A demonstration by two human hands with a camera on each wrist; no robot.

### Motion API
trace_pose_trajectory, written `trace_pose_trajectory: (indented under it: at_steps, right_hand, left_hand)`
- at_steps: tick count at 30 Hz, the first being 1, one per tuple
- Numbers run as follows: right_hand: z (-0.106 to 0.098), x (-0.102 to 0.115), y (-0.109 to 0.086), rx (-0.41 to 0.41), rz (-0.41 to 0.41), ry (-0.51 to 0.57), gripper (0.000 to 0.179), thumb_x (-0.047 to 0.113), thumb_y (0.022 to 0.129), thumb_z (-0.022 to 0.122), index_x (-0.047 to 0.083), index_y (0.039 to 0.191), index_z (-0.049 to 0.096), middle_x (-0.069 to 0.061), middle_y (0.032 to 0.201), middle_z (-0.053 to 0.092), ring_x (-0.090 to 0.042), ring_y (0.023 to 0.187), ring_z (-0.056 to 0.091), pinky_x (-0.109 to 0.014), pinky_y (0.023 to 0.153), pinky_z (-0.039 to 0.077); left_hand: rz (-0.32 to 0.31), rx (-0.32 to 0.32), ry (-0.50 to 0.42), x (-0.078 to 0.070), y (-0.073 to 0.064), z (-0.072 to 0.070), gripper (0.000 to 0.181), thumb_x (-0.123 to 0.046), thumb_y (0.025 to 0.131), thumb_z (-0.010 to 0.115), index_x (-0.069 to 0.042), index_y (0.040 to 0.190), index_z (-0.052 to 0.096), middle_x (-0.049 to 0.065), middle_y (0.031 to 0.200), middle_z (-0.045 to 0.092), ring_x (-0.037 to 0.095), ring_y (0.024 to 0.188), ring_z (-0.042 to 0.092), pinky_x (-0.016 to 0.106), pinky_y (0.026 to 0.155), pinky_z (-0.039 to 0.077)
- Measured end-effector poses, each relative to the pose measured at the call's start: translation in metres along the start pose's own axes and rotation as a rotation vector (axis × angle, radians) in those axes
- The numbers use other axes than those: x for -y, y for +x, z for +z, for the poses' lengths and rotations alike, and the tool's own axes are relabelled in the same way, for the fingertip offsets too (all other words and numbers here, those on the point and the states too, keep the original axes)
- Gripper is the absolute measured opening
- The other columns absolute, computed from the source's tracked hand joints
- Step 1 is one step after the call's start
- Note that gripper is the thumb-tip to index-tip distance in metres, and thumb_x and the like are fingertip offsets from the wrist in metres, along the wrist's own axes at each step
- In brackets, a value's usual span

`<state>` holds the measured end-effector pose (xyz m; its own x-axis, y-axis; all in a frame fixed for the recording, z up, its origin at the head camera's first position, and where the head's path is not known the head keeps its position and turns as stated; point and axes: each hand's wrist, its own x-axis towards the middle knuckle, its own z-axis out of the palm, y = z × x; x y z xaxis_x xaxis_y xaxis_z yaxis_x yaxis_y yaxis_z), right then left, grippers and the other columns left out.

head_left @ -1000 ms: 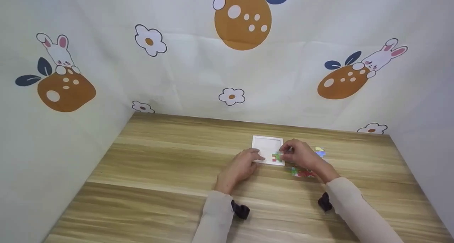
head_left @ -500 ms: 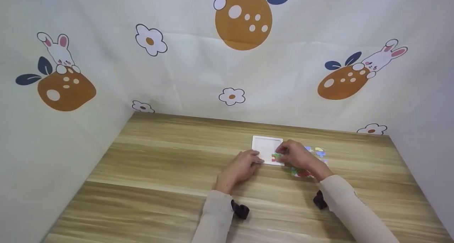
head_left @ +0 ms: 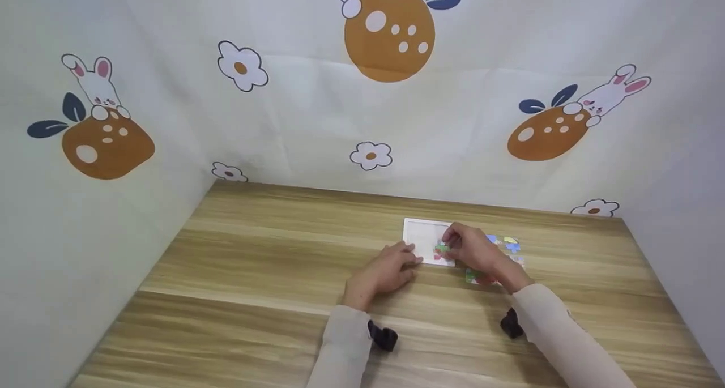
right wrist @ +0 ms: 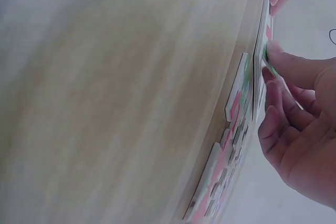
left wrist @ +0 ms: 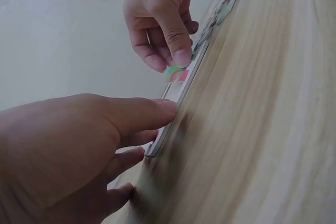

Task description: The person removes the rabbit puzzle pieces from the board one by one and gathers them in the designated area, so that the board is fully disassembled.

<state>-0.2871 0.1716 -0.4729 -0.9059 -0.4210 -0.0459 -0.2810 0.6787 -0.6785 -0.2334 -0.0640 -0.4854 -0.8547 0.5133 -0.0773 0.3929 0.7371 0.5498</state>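
My right hand (head_left: 476,251) is over the right side of a shallow white puzzle tray (head_left: 405,235). Between its thumb and fingers it pinches a green jigsaw piece (right wrist: 271,68), held at a tilt close to the tray in the right wrist view. A pink and red patch (left wrist: 184,75) shows right beside the green one at the tray's lower right corner. My left hand (head_left: 384,270) rests at the tray's lower left corner, its fingers extended; the thumb (left wrist: 167,107) lies on the near rim and other fingertips reach down to the table.
Several loose jigsaw pieces (head_left: 512,244) lie on the wooden table (head_left: 255,274) just right of the tray, partly hidden under my right wrist. A printed cloth wall (head_left: 306,105) stands behind the table and along both sides.
My right hand has shifted slightly left with the jigsaw piece, farther over the tray, uncovering more of the loose pieces. My left hand has stayed at the tray's corner.
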Motion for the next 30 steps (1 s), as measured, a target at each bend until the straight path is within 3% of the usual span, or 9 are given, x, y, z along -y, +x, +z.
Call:
trace_pose_trajectory:
  at_steps: [9, 14, 23, 30]
  right_hand:
    - [-0.012, -0.001, -0.014, -0.049, 0.009, 0.066, 0.015, 0.008, 0.091, 0.072, 0.003, 0.103, 0.063, -0.009, 0.095, 0.067, -0.016, 0.082, 0.062, -0.019, 0.066, 0.05]
    - [-0.025, -0.007, -0.029, -0.07, 0.01, 0.079, 0.015, 0.006, 0.092, 0.07, 0.0, 0.104, 0.063, -0.01, 0.097, 0.068, -0.017, 0.087, 0.064, -0.017, 0.07, 0.052]
    - [-0.048, -0.026, -0.062, -0.141, -0.003, 0.047, 0.017, 0.009, 0.089, 0.074, 0.0, 0.1, 0.064, -0.009, 0.094, 0.068, -0.011, 0.083, 0.06, -0.017, 0.071, 0.051]
    - [-0.063, -0.042, -0.081, -0.146, 0.071, 0.022, 0.017, 0.012, 0.09, 0.073, 0.002, 0.102, 0.065, -0.009, 0.095, 0.068, -0.013, 0.085, 0.06, -0.018, 0.07, 0.051]
  left_hand:
    - [-0.026, 0.023, 0.018, -0.002, 0.001, 0.0, 0.04, -0.023, 0.101, 0.057, -0.012, 0.139, 0.059, 0.011, 0.16, 0.04, 0.028, 0.153, 0.029, 0.049, 0.127, 0.018]
    - [-0.034, 0.025, -0.007, -0.002, 0.0, 0.0, 0.04, -0.024, 0.101, 0.057, -0.012, 0.14, 0.058, 0.011, 0.161, 0.037, 0.03, 0.154, 0.026, 0.048, 0.128, 0.016]
    - [-0.034, 0.024, -0.026, -0.001, -0.001, 0.001, 0.04, -0.025, 0.102, 0.056, -0.01, 0.139, 0.059, 0.011, 0.161, 0.038, 0.03, 0.154, 0.027, 0.048, 0.128, 0.017]
    - [-0.037, 0.018, -0.036, -0.002, -0.001, 0.001, 0.04, -0.025, 0.102, 0.056, -0.009, 0.138, 0.059, 0.011, 0.161, 0.038, 0.031, 0.154, 0.026, 0.047, 0.128, 0.017]
